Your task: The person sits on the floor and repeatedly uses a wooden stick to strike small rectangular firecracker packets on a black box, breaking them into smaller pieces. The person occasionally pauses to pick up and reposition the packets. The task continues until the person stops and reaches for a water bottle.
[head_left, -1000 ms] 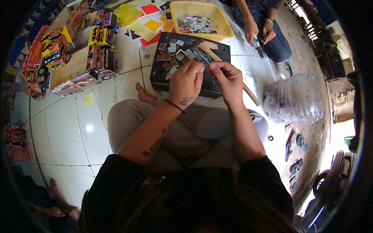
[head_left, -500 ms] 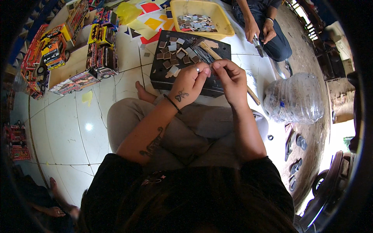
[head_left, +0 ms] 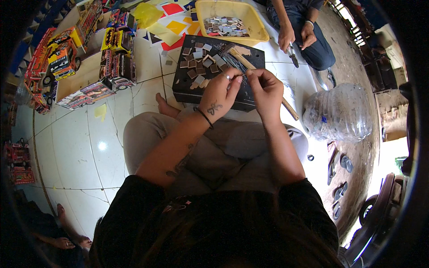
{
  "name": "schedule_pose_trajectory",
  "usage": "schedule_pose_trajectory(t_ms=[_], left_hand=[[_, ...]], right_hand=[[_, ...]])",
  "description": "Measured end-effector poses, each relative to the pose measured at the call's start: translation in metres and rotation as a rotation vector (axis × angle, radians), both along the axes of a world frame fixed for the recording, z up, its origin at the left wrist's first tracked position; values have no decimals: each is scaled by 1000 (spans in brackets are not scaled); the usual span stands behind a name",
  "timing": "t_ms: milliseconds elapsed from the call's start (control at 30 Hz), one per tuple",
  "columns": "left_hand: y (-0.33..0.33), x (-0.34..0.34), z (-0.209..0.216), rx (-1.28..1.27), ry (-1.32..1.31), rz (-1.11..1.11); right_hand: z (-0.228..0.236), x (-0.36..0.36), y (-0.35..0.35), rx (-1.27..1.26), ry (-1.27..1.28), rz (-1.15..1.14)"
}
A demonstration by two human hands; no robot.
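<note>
Both hands are raised over the near side of a black block point(head_left: 183, 91). My left hand point(head_left: 222, 93), with a ring and a dark wristband, pinches with thumb and forefinger; what it holds is too small to make out. A short gap to its right, my right hand point(head_left: 267, 91) pinches too, its contents hidden. Behind my right hand a hammer point(head_left: 241, 59) lies slantwise, its wooden handle reappearing beyond the wrist. Beside the hammer head is a bundle of thin grey metal strips point(head_left: 230, 59). Several small square pieces point(head_left: 200, 70), brown and grey, lie scattered on the block's left.
Beyond the block stands a yellow basin point(head_left: 263, 35) with more square pieces. Coloured paper point(head_left: 177, 27) and toy trucks point(head_left: 114, 67) lie to the left. At the far right a co-worker's hand point(head_left: 286, 36) holds pliers point(head_left: 293, 56). A large clear plastic bottle point(head_left: 339, 112) lies right.
My hands have drawn slightly apart, the left tilting and shifting a little right. The co-worker's pliers have swung slightly left and down.
</note>
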State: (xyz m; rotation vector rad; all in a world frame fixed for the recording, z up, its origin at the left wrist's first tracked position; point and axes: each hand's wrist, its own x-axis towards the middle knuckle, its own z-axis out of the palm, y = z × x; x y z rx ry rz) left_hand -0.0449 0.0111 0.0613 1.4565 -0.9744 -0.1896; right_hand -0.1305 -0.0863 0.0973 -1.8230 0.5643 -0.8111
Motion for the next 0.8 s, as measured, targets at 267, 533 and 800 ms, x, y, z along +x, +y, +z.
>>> schedule_pose_trajectory(t_ms=[267, 533, 800], left_hand=[[10, 5, 7, 41, 508, -355], [22, 14, 22, -125, 1036, -775], [24, 11, 20, -240, 1236, -961]], right_hand=[[2, -1, 2, 98, -114, 120], [9, -6, 1, 184, -75, 212], [16, -9, -3, 226, -93, 331]])
